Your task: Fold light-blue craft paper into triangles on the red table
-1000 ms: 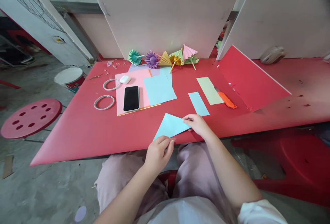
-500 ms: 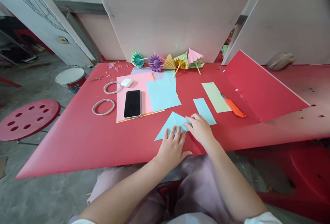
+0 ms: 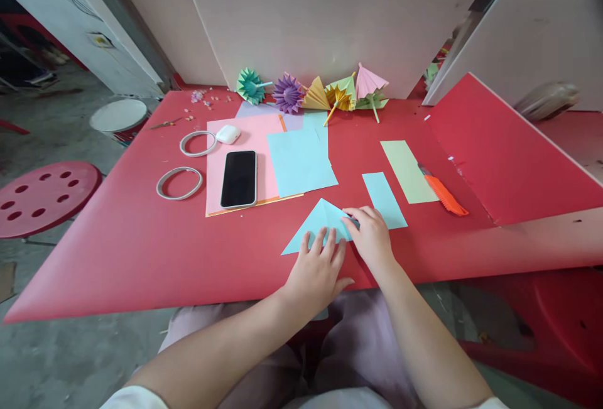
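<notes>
A light blue sheet of paper (image 3: 313, 220), folded into a triangle, lies near the front edge of the table. My left hand (image 3: 318, 264) rests on its lower part with the fingers spread, pressing it flat. At the right corner of the triangle, my right hand (image 3: 370, 233) has its fingers curled and closed on the paper's edge. A small dark patch shows between thumb and forefinger; whether it is shaded paper cannot be made out. Just beyond the right hand lies a blue paper strip (image 3: 385, 200).
A pale green strip (image 3: 407, 170) and an orange utility knife (image 3: 445, 192) lie right, by a raised red board (image 3: 513, 151). Left are a phone (image 3: 239, 178), a white earbud case (image 3: 228, 134), tape rings (image 3: 179, 183) and stacked paper (image 3: 301, 161). Paper umbrellas (image 3: 370, 85) line the wall.
The head view has shifted slightly, so the table things appear a little larger and spread outward. Both hands stay on the folded blue paper, with a small shift of the right fingers.
</notes>
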The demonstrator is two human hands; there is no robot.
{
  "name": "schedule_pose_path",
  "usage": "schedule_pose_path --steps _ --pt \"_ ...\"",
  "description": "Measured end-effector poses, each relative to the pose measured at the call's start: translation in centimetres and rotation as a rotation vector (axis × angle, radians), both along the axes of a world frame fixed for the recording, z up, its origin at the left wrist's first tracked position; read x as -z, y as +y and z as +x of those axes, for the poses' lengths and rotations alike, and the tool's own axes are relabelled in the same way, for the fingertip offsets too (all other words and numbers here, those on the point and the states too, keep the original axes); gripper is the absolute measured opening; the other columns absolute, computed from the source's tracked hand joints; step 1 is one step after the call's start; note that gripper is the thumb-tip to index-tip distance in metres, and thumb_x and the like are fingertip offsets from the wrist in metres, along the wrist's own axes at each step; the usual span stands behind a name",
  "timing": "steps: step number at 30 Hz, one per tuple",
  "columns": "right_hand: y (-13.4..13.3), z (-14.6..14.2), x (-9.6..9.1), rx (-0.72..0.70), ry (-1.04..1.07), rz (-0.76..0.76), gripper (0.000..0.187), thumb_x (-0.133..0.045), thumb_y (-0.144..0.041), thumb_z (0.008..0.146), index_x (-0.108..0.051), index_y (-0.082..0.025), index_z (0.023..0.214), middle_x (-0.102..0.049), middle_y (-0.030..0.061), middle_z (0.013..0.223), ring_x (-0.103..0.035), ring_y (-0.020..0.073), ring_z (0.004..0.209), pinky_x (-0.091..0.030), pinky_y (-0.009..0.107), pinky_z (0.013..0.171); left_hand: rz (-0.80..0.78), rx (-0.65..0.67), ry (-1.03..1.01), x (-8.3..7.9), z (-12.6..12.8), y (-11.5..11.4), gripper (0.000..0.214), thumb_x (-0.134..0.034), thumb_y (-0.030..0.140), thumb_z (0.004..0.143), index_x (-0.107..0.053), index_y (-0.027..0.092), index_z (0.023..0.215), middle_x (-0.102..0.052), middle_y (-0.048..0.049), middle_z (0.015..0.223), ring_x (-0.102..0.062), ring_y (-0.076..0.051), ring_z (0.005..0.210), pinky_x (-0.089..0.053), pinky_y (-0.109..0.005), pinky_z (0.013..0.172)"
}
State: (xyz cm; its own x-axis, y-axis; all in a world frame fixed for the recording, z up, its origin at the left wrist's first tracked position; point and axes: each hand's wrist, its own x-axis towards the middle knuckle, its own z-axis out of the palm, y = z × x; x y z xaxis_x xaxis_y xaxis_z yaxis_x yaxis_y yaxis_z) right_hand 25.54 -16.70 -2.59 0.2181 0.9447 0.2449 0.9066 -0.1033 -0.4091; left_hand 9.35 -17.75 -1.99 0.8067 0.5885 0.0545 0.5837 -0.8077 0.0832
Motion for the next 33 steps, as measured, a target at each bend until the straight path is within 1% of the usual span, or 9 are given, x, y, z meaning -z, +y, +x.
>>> schedule_pose_path --steps 4,8,10,13,15,19,22,27,33 --pt "0.1 -0.1 -0.2 0.012 -0.055 -0.016 0.022 -0.048 -0.033 0.085 -0.065 -0.02 0.091 -0.065 0.0053 0.08 -0.056 0.0199 0.08 -0.04 0.031 0.073 -0.02 0.002 -0.003 0.0 0.0 0.1 0.063 -0.036 0.057 0.085 -0.041 0.013 0.13 -0.038 -0.0166 0.137 -0.03 -0.034 0.127 -0.025 -0.054 0.1" --pt "0.3 -0.3 -0.6 0.003 -0.154 -0.075 0.027 -0.044 -0.037 0.088 -0.062 -0.019 0.078 -0.064 0.0042 0.067 -0.056 0.0181 0.069 -0.035 0.028 0.064 -0.031 0.0 -0.014 -0.2 -0.1 0.1 0.059 -0.039 0.054 0.085 -0.042 0.015 0.129 -0.04 -0.0161 0.136 -0.032 -0.033 0.126 -0.028 -0.054 0.098" --pt "0.4 -0.6 -0.7 0.026 -0.172 -0.122 0.027 -0.043 -0.038 0.088 -0.06 -0.02 0.077 -0.063 0.0037 0.066 -0.056 0.0172 0.066 -0.033 0.027 0.059 -0.039 -0.012 -0.021 -0.4 -0.2 0.1 0.056 -0.041 0.051 0.086 -0.042 0.016 0.129 -0.042 -0.016 0.134 -0.035 -0.032 0.124 -0.029 -0.053 0.097" --pt "0.7 -0.9 -1.0 0.062 -0.141 -0.196 0.024 -0.042 -0.037 0.088 -0.057 -0.02 0.08 -0.064 0.0034 0.071 -0.057 0.0158 0.065 -0.03 0.026 0.053 -0.053 -0.02 -0.05 -0.5 -0.4 0.3 0.055 -0.043 0.048 0.086 -0.041 0.015 0.129 -0.047 -0.0164 0.128 -0.039 -0.032 0.121 -0.028 -0.051 0.099" --pt "0.9 -1.1 -1.1 0.073 -0.124 -0.226 0.024 -0.041 -0.036 0.089 -0.056 -0.02 0.08 -0.064 0.0032 0.071 -0.058 0.0154 0.065 -0.029 0.025 0.051 -0.05 0.008 -0.08 -0.3 -0.4 0.6 0.058 -0.041 0.051 0.085 -0.042 0.012 0.129 -0.047 -0.0177 0.128 -0.036 -0.033 0.124 -0.026 -0.051 0.101" --pt "1.4 -1.0 -1.1 0.082 -0.097 -0.261 0.021 -0.044 -0.036 0.088 -0.054 -0.021 0.077 -0.064 0.0025 0.071 -0.058 0.0158 0.065 -0.027 0.025 0.05 -0.029 0.054 -0.114 0.5 -0.5 1.3 0.066 -0.036 0.061 0.083 -0.045 0.012 0.126 -0.034 -0.0207 0.139 -0.021 -0.037 0.132 -0.018 -0.055 0.103" --pt "1.7 -0.9 -1.1 0.105 -0.081 -0.293 0.021 -0.046 -0.038 0.086 -0.053 -0.021 0.075 -0.064 0.0018 0.07 -0.057 0.0159 0.064 -0.024 0.025 0.048 -0.041 0.048 -0.102 0.9 -0.5 1.5 0.07 -0.034 0.064 0.082 -0.043 0.013 0.128 -0.026 -0.0211 0.143 -0.017 -0.038 0.133 -0.015 -0.056 0.104" --pt "1.7 -0.8 -1.0 0.119 -0.065 -0.302 0.022 -0.045 -0.04 0.086 -0.052 -0.022 0.075 -0.063 0.0002 0.071 -0.056 0.0145 0.062 -0.022 0.025 0.046 -0.038 0.042 -0.086 0.9 -0.4 1.4 0.071 -0.032 0.063 0.083 -0.034 0.015 0.135 -0.025 -0.0206 0.143 -0.017 -0.038 0.133 -0.014 -0.057 0.104" --pt "1.6 -1.0 -1.0 0.134 -0.076 -0.308 0.021 -0.045 -0.039 0.086 -0.052 -0.022 0.076 -0.063 -0.0005 0.071 -0.055 0.0135 0.062 -0.022 0.024 0.047 -0.042 0.034 -0.09 1.2 -0.4 1.3 0.072 -0.032 0.063 0.083 -0.031 0.015 0.137 -0.024 -0.0198 0.144 -0.015 -0.036 0.134 -0.014 -0.056 0.104"
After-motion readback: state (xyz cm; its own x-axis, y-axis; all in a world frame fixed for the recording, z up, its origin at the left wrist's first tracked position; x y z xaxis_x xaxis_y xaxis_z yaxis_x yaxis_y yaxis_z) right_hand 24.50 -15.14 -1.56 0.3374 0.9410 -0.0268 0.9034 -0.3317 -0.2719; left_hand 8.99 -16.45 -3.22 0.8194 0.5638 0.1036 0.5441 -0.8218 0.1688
